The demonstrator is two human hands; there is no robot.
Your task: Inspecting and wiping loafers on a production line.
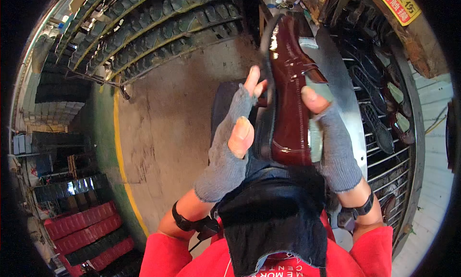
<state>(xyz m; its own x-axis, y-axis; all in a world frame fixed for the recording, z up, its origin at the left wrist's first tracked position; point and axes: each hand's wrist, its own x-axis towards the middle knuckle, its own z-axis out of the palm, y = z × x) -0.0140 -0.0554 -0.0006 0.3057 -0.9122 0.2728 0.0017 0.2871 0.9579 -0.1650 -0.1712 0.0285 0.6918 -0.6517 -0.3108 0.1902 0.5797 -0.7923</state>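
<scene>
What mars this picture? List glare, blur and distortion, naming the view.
Head view: bright glare on the glossy dark-red shoe; head view again: blur softening its left edge; head view too: shelves at upper left bend, and the corners fall to black.

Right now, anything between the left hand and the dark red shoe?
Nothing visible. The left hand is just left of the dark red shoe; whether they touch is unclear. The right hand holds the shoe from the other side.

The shoe (291, 104) is between the hands (336, 138), left of the rack (418, 138).
</scene>
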